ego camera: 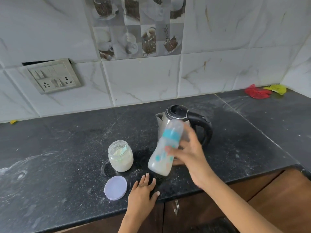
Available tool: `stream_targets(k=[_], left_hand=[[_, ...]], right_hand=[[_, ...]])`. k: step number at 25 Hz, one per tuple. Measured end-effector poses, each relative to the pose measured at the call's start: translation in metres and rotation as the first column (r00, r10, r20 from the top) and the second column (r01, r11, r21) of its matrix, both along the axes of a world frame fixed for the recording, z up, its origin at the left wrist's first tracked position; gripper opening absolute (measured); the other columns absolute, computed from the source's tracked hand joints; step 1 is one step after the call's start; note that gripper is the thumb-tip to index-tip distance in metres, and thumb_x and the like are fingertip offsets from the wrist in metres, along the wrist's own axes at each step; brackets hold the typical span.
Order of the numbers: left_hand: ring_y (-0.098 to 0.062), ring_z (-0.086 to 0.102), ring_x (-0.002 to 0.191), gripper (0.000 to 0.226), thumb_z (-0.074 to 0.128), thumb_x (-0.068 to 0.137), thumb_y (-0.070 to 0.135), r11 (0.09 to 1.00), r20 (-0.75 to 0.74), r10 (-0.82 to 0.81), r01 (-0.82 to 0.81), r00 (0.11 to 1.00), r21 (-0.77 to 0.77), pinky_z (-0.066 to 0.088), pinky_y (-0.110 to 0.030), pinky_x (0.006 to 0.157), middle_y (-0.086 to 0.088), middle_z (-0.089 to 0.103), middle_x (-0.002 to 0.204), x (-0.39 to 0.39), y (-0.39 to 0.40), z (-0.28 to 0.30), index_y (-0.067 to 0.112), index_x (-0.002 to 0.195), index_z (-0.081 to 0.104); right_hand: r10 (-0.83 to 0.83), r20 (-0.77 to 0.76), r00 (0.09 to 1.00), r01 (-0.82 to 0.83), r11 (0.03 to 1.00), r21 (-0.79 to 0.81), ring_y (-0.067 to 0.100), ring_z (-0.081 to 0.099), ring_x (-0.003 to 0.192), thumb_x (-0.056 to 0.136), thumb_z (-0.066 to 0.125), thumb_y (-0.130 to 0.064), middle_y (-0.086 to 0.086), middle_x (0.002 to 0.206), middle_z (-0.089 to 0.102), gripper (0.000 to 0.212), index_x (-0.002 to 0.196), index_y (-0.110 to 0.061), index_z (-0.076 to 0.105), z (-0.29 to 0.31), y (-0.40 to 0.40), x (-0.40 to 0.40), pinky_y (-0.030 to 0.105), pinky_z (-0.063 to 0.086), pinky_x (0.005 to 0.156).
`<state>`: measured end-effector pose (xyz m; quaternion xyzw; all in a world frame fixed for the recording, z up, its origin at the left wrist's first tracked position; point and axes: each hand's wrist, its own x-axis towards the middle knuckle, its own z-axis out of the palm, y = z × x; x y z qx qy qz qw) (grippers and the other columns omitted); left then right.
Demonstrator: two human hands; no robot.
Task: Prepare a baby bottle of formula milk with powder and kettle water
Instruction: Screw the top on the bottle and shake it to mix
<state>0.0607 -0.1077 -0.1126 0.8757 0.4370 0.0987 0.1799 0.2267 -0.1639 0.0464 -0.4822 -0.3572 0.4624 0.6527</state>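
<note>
My right hand [190, 153] grips a baby bottle [165, 148] by its middle, above the black counter. The bottle is capped, has a teal collar, holds milky liquid, and is tilted and motion-blurred. Behind it stands a steel kettle [181, 118] with a black lid and handle. To the left, an open glass jar of white powder [120, 156] stands with a scoop inside. Its lilac lid [115, 187] lies flat near the counter's front edge. My left hand [143, 190] rests flat on the counter beside that lid, fingers straight.
The black stone counter [58, 148] is dusted with white powder at the left. Red and yellow cloths [264, 91] lie in the far right corner. A switch and socket plate [53, 76] sits on the tiled wall. Wooden cabinet doors [202, 212] are below.
</note>
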Motion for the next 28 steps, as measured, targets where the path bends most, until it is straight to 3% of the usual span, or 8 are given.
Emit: stream_targets(k=[2, 5, 9, 13, 16, 20, 23, 28], left_hand=[[-0.013, 0.01, 0.145, 0.051, 0.036, 0.097, 0.047, 0.999, -0.059, -0.037, 0.038, 0.998, 0.007, 0.01, -0.029, 0.118, 0.004, 0.014, 0.158, 0.0, 0.002, -0.003, 0.03, 0.145, 0.029], [-0.012, 0.022, 0.141, 0.046, 0.04, 0.096, 0.046, 1.0, -0.025, -0.024, 0.024, 0.999, 0.001, 0.016, -0.029, 0.116, 0.007, 0.032, 0.151, 0.0, 0.003, -0.004, 0.032, 0.14, 0.038], [-0.012, 0.006, 0.145, 0.052, 0.038, 0.097, 0.046, 0.999, -0.028, -0.054, 0.054, 0.998, -0.003, 0.007, -0.029, 0.117, 0.008, 0.004, 0.156, -0.001, 0.004, -0.007, 0.031, 0.146, 0.027], [-0.016, 0.035, 0.135, 0.041, 0.05, 0.093, 0.04, 0.999, 0.097, 0.041, -0.044, 0.994, 0.029, 0.029, -0.03, 0.11, 0.003, 0.045, 0.143, 0.0, 0.001, 0.001, 0.026, 0.132, 0.051], [-0.022, 0.038, 0.135, 0.048, 0.038, 0.093, 0.049, 0.997, -0.004, 0.027, -0.027, 1.0, 0.067, 0.033, -0.037, 0.11, -0.003, 0.043, 0.146, 0.006, 0.001, -0.006, 0.025, 0.132, 0.052], [-0.025, 0.037, 0.136, 0.055, 0.024, 0.098, 0.052, 0.995, -0.075, 0.023, -0.015, 0.997, 0.103, 0.039, -0.046, 0.105, -0.008, 0.039, 0.148, 0.01, 0.008, -0.018, 0.021, 0.138, 0.044], [-0.022, 0.026, 0.141, 0.056, 0.022, 0.098, 0.053, 0.988, -0.04, 0.018, -0.012, 0.999, 0.153, 0.025, -0.041, 0.115, -0.005, 0.03, 0.152, 0.009, 0.008, -0.024, 0.022, 0.143, 0.036], [-0.023, 0.024, 0.142, 0.052, 0.026, 0.099, 0.05, 0.987, -0.01, 0.001, 0.0, 1.0, 0.162, 0.018, -0.039, 0.113, -0.003, 0.027, 0.153, 0.008, 0.009, -0.029, 0.025, 0.145, 0.028]], right_hand=[[-0.101, -0.102, 0.99, 0.101, 0.995, -0.004, 0.027, 0.068, 0.108, 0.064, 0.081, -0.015, 0.008, 0.123, 0.066, 0.088, 0.139, -0.037, 0.041, 0.004, 0.002, 0.007, 0.047, 0.061, 0.071], [0.064, -0.037, 0.997, -0.067, 0.994, -0.085, 0.024, 0.07, 0.104, 0.064, 0.082, -0.013, 0.008, 0.119, 0.069, 0.088, 0.137, -0.04, 0.041, 0.002, -0.003, -0.006, 0.041, 0.061, 0.067], [-0.161, -0.135, 0.978, 0.165, 0.986, 0.018, 0.023, 0.069, 0.106, 0.068, 0.08, -0.013, 0.007, 0.123, 0.066, 0.083, 0.139, -0.036, 0.042, 0.007, 0.002, 0.012, 0.043, 0.061, 0.071], [0.078, 0.058, 0.995, -0.068, 0.985, -0.16, 0.021, 0.071, 0.101, 0.055, 0.087, -0.018, 0.006, 0.111, 0.073, 0.084, 0.132, -0.025, 0.053, -0.004, -0.006, -0.012, 0.042, 0.061, 0.076], [-0.042, -0.202, 0.979, -0.001, 0.978, -0.209, 0.02, 0.07, 0.087, 0.062, 0.083, -0.026, 0.007, 0.098, 0.07, 0.066, 0.123, -0.012, 0.061, -0.002, 0.004, -0.004, 0.035, 0.058, 0.073], [0.057, -0.463, 0.884, -0.181, 0.957, -0.228, 0.033, 0.067, 0.106, 0.079, 0.064, -0.031, 0.016, 0.108, 0.071, 0.046, 0.122, -0.016, 0.056, -0.004, 0.008, -0.001, 0.043, 0.055, 0.085], [0.214, -0.269, 0.939, -0.265, 0.949, -0.168, 0.028, 0.069, 0.106, 0.078, 0.072, -0.022, 0.012, 0.114, 0.071, 0.07, 0.141, -0.02, 0.041, 0.0, 0.004, 0.004, 0.044, 0.06, 0.075], [0.104, -0.144, 0.984, -0.09, 0.991, 0.103, 0.03, 0.063, 0.116, 0.066, 0.088, -0.019, 0.011, 0.133, 0.054, 0.103, 0.143, -0.049, 0.027, -0.001, 0.009, 0.006, 0.05, 0.06, 0.07]])
